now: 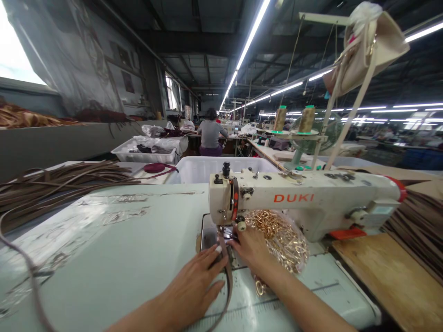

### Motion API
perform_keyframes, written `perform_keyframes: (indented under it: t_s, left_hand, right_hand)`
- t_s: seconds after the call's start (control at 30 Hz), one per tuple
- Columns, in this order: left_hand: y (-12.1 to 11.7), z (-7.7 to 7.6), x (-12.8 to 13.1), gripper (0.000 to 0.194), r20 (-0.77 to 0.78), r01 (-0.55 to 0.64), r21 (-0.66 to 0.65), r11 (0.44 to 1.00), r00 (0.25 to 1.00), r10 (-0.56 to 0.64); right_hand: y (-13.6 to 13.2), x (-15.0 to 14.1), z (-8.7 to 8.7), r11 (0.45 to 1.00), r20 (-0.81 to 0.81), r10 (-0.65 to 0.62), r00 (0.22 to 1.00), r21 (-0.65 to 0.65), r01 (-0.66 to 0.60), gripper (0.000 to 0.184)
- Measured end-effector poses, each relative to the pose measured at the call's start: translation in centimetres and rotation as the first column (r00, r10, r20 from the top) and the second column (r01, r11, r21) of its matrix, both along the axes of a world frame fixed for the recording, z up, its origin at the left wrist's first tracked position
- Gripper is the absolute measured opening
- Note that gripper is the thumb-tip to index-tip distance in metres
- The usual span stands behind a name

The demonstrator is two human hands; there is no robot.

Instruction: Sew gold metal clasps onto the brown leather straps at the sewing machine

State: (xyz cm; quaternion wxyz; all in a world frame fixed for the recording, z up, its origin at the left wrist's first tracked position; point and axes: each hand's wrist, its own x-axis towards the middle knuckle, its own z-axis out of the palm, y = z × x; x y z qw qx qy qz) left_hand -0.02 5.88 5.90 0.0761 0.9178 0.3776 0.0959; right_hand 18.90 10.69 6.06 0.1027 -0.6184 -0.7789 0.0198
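Observation:
A narrow brown strap (pixel 229 281) runs from under the sewing machine's needle area toward me and curves down to the front edge. Lying beside it, my left hand (pixel 194 283) has its fingers stretched out, fingertips touching the strap near the needle and thumb apart. My right hand (pixel 252 246) is to the right of the presser foot, fingers curled in by a shiny metal part (pixel 229 234); what they hold, if anything, is partly hidden. The white sewing machine (pixel 294 198) marked DUKI stands over both hands' work spot.
Gold metal clasps (pixel 280 235) in clear plastic lie under the machine arm. Brown straps (pixel 62 182) are heaped at left. A white bin (pixel 221 166) stands behind the machine, and thread cones (pixel 306 120) at right. A person (pixel 211 133) sits farther back.

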Motion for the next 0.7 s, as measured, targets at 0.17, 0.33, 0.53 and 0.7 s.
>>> perform_keyframes:
  t_s: [0.17,0.33,0.53,0.7]
  left_hand:
    - [-1.3,2.0,-1.2,0.036,0.301,0.135,-0.251,0.959,0.952,-0.055]
    - [0.7,-1.4,-1.2,0.062,0.161,-0.118,-0.047,0.992,0.979,0.124]
    - [0.8,-2.0,-0.4,0.073,-0.083,-0.044,-0.105,0.993,0.996,0.035]
    - [0.6,-0.4,-0.4,0.071,-0.112,-0.017,-0.122,0.992,0.994,0.004]
  right_hand:
    - [-2.0,1.3,-0.3,0.976,-0.087,0.208,0.974,0.091,-0.2,0.032]
    - [-1.8,1.8,-0.9,0.929,-0.148,0.368,0.918,0.1,-0.356,0.045]
    - [-1.3,1.8,-1.0,0.923,-0.105,0.381,0.919,0.102,-0.371,0.041]
    - [-1.5,1.4,-1.3,0.92,-0.103,0.387,0.916,0.114,-0.376,0.034]
